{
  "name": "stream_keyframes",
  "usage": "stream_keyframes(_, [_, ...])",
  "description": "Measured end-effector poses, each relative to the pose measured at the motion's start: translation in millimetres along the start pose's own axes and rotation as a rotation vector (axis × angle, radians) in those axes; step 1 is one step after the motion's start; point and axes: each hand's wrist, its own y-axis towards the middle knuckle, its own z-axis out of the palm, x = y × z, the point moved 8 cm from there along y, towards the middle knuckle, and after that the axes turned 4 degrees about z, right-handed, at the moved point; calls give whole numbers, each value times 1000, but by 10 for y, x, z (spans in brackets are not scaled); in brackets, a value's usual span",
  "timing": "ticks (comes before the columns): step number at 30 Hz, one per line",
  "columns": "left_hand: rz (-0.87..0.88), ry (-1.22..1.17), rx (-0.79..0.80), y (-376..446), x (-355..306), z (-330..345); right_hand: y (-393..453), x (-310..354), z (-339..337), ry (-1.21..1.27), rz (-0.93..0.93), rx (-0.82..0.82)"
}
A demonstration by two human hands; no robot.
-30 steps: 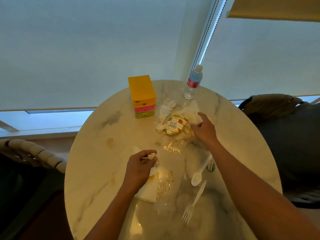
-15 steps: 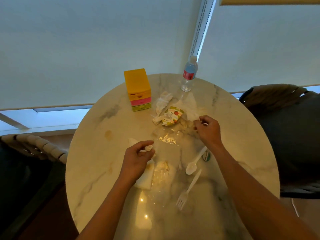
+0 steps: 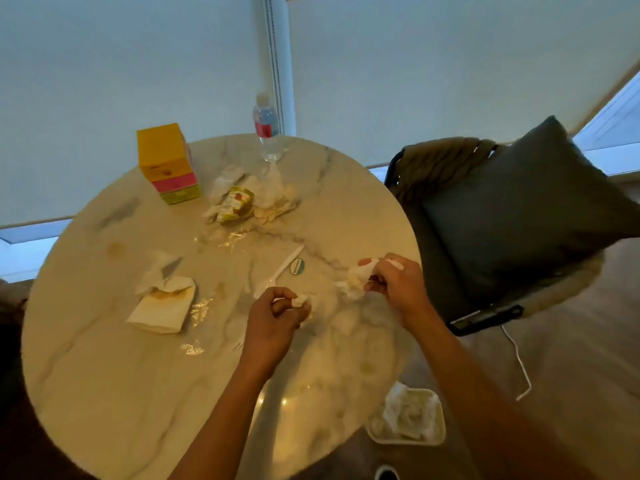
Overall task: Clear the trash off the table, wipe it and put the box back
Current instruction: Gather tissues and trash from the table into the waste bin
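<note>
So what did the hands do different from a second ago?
The right hand left the pile by the cup, pulled back toward the table's near right edge and now grips a crumpled napkin. The left hand still pinches its small paper scrap and has moved right, off the folded napkin. The box, bottle and spoon stayed put.

The surface [image 3: 104, 341] is glossy veined marble. Crumpled paper napkins [image 3: 162, 303] look matt, the wrap [image 3: 228, 239] shiny plastic, the far bottle [image 3: 266, 133] clear plastic.
</note>
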Motion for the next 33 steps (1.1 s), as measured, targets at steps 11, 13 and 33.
stream_keyframes(11, [-14,177,168,-991,617,1781,-463,-1174,-1833,-164,161,-30])
stream_keyframes(13, [-54,201,208,-1123,838,2001,-490,-1521,-2065,-197,216,-43])
stream_keyframes(33, [-283,504,479,-974,4006,2867,58,-5105,-2413,-477,472,107])
